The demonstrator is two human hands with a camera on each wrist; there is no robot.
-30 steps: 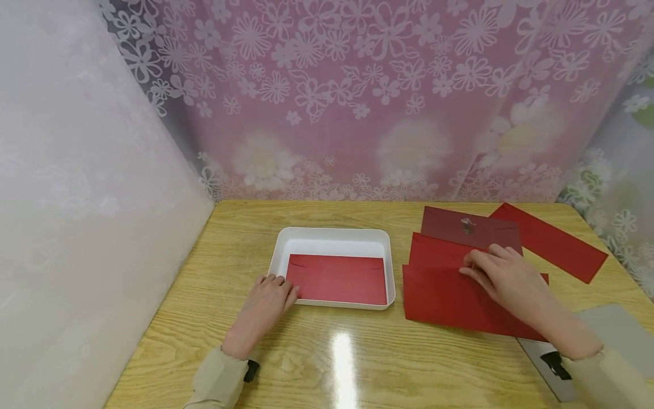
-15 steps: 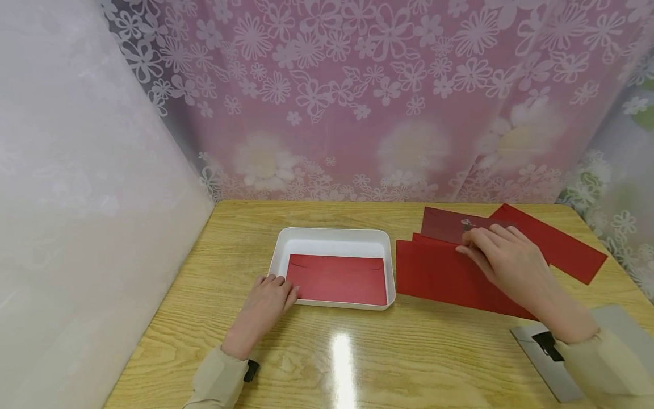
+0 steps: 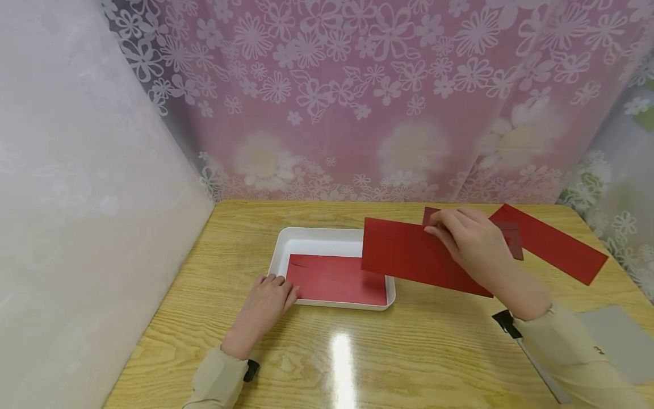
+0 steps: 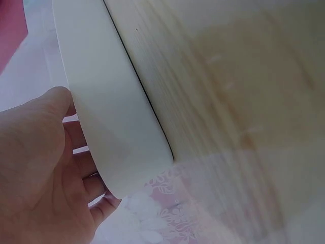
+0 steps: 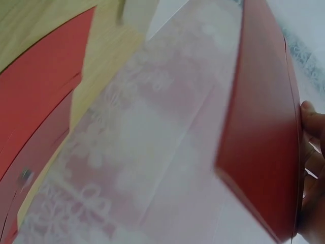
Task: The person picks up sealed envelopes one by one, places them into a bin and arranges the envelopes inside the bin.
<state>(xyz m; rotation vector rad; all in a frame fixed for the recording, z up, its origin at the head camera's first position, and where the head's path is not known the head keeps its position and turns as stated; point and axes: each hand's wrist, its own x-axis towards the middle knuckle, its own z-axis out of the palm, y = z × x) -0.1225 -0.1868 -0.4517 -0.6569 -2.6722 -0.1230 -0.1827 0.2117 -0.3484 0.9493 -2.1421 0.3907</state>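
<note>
Pink floral curtain [image 3: 327, 113], pale left wall [image 3: 92, 199], glare on wooden table [image 3: 439, 363]

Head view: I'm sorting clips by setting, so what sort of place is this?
Probably a curtained tabletop workspace: a wood-grain table, a flowered curtain behind it, and a white tray holding a red envelope.

Since 1 s ago, R hand [image 3: 470, 244] has moved L & up w/ red env. [image 3: 401, 250]: then it lay over the pile R of the tray [image 3: 390, 292], now it's held clear of the bench [image 3: 434, 352], L end above tray's R edge. Its shadow now falls on tray env. [image 3: 327, 278]. Second red edge behind it no longer shows. Maroon env. [image 3: 515, 244] now mostly hidden, incl. its print. Sleeve [image 3: 557, 335] hides more of grey item [image 3: 620, 341], bench's near R corner.
</note>
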